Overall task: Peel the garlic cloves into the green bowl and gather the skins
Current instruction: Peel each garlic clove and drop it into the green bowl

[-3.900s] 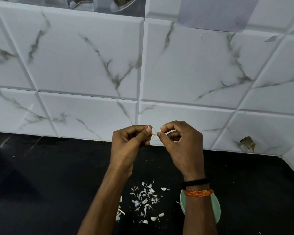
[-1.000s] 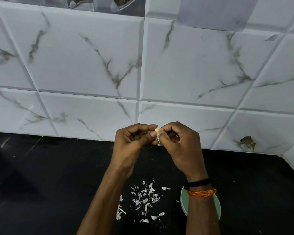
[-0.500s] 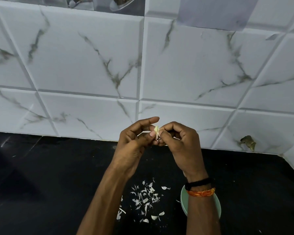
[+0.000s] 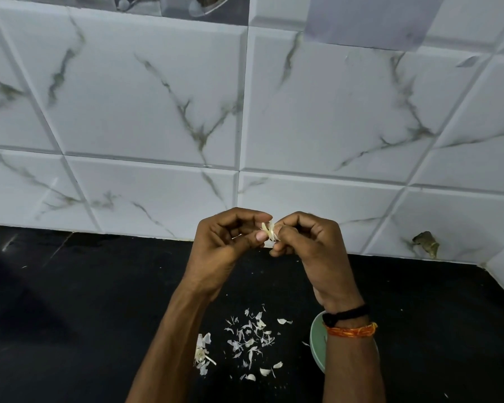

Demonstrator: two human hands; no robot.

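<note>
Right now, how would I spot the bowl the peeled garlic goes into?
Look at the black countertop below the marbled wall tiles. Near its front edge, under the right wrist with its black and orange bands, a pale green bowl peeks out. It is the only smooth round thing there; beside it lie scattered white garlic skins.

- We are seeing white wall tiles [image 4: 146, 91] showing grey-green marble veining.
- The countertop [image 4: 70, 301] is showing plain black.
- At six o'clock, pale white garlic skins [image 4: 250, 340] are speckling it.
- At five o'clock, the bowl [image 4: 316, 341] is showing pale green, under a black band [image 4: 346, 314] and an orange thread [image 4: 351, 330].
</note>
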